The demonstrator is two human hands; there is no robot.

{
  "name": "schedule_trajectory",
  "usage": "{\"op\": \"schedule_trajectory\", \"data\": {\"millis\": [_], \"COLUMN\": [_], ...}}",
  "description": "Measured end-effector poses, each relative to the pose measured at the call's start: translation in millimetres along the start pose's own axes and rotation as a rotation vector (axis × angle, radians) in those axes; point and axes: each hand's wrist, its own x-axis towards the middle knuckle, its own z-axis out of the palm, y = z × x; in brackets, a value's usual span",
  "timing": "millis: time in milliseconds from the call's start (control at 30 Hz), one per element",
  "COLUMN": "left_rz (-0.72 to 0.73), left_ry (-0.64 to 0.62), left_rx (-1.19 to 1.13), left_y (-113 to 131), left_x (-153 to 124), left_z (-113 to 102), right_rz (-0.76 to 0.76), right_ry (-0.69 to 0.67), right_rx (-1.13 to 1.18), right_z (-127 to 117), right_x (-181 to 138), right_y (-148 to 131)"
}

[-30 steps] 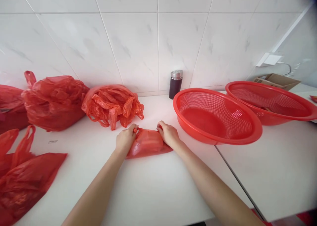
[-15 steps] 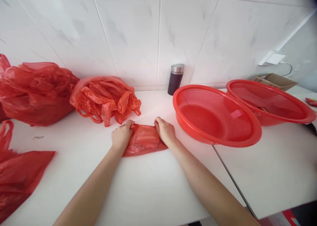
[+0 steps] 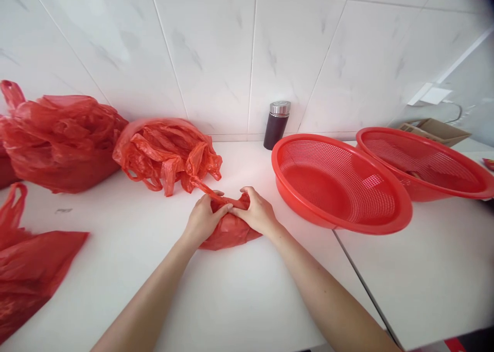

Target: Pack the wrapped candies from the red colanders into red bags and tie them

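Observation:
A small red plastic bag [image 3: 227,231] with something rounded inside lies on the white counter [image 3: 239,300] in front of me. My left hand [image 3: 203,219] and my right hand [image 3: 257,213] meet over its top, both closed on the bag's handles, which cross between the fingers. One handle strip stretches up and left from my left hand toward the open bag of crumpled red bags [image 3: 168,154].
A full red bag [image 3: 62,141] sits at the far left, and a flat red bag [image 3: 27,269] lies at the near left. A dark flask with a metal cap [image 3: 276,125] stands by the tiled wall. Two red perforated basins [image 3: 335,179] [image 3: 424,159] rest at the right, a cardboard box [image 3: 438,128] behind.
My hands were apart at the bag's two top corners; now they have come together over the middle, with the handles drawn in and crossed.

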Motion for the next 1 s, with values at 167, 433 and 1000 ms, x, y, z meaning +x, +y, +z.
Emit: {"op": "schedule_trajectory", "data": {"millis": [167,433,1000], "left_rz": [0.003,0.0,0.127], "left_ry": [-0.11,-0.087,-0.089], "left_rx": [-0.09,-0.165,-0.163], "left_y": [-5,1,-11], "left_x": [2,-3,5], "left_z": [-1,-6,-54], "right_rz": [-0.005,-0.085,-0.287], "right_ry": [0.014,0.114,0.343], "right_rx": [0.108,0.485,0.7], "right_z": [3,-3,-34], "right_x": [3,2,-27], "right_y": [7,4,-46]}}
